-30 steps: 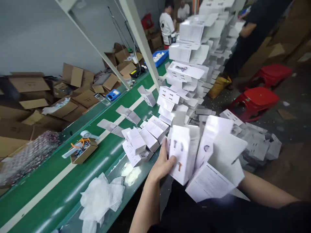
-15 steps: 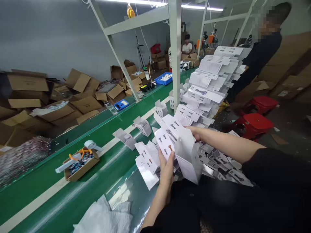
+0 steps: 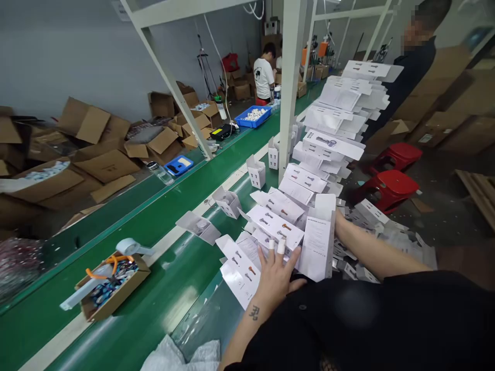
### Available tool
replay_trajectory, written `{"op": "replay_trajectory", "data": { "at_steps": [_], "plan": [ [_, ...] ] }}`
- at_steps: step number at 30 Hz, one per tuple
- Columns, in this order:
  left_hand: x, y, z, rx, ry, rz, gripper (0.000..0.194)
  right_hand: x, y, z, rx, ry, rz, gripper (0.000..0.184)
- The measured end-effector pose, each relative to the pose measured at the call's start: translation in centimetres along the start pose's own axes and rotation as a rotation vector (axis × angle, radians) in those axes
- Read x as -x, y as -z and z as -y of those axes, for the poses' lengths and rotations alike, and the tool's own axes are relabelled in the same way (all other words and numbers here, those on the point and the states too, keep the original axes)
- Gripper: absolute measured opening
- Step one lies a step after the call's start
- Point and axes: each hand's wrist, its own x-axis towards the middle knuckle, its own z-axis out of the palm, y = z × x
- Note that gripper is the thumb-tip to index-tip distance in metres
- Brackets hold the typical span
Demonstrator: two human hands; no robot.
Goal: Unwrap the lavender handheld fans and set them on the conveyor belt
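My left hand (image 3: 275, 273) lies spread over printed white cardboard boxes at the front of the pile, with white coverings on two fingertips. Under its fingers is a box (image 3: 275, 225) printed with small grey and orange pictures. To its right a white box (image 3: 317, 242) with a raised flap and a text-covered side stands upright. My right hand (image 3: 340, 222) is against the far right side of that box; its fingers are hidden behind it. Left of my left hand, another printed box (image 3: 240, 268) leans with its panel tilted towards me.
A tall stack of white boxes (image 3: 328, 116) rises beyond a white post (image 3: 290, 93). Open boxes (image 3: 228, 203) stand along the green conveyor belt (image 3: 170, 268). A small carton (image 3: 116, 288) holds orange-handled cutters and a tape roll. Red stools (image 3: 390, 190) and people are nearby.
My left hand has gone from gripping a box to lying spread on the boxes. The box by my right hand now stands upright, text side showing. The view has shifted.
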Motion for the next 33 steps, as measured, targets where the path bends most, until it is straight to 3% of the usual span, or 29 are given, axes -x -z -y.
{"op": "replay_trajectory", "data": {
  "at_steps": [4, 9, 13, 16, 19, 21, 23, 25, 29, 31, 33],
  "plan": [
    [-2.1, -1.5, 0.3, -0.089, 0.007, -0.064, 0.072, 4.1, 2.0, -3.5, -0.117, -0.126, -0.238, 0.031],
    [-3.0, -1.7, 0.7, -0.080, -0.043, -0.068, 0.070, 8.1, 2.1, -4.5, -0.134, -0.230, -0.033, 0.062],
    [-2.5, -1.3, 1.5, -0.099, -0.080, -0.060, 0.068, 7.3, 0.0, -3.6, -0.044, -0.122, -0.139, 0.041],
    [-2.0, -0.8, 1.9, -0.146, -0.004, -0.107, 0.069, 7.6, -0.3, -2.3, 0.140, -0.028, -0.230, 0.067],
    [-1.5, -0.7, 2.0, -0.176, 0.035, -0.146, 0.066, 8.1, 0.0, 0.3, 0.423, 0.216, -0.156, 0.084],
    [-1.2, -0.9, 1.9, -0.183, 0.027, -0.148, 0.060, 6.9, -0.4, 2.6, 0.615, 0.429, -0.128, 0.078],
    [-0.9, -1.3, 1.8, -0.183, 0.016, -0.145, 0.057, 3.9, -1.4, 4.6, 0.831, 0.574, -0.169, 0.069],
    [-0.9, -1.9, 1.6, -0.172, 0.003, -0.144, 0.057, -0.2, -2.2, 5.7, 1.028, 0.577, -0.163, 0.067],
    [-1.6, -2.6, 1.2, -0.164, -0.019, -0.150, 0.063, -6.6, -2.2, 5.5, 1.343, 0.605, -0.021, 0.039],
    [-1.8, -2.6, 0.4, -0.179, -0.056, -0.196, 0.065, -7.1, -0.9, 4.9, 1.394, 0.684, 0.011, 0.034],
    [-1.4, -2.7, -1.2, -0.161, -0.126, -0.300, 0.067, -5.9, 1.5, 4.3, 1.314, 0.838, 0.012, 0.036]
  ]
}}
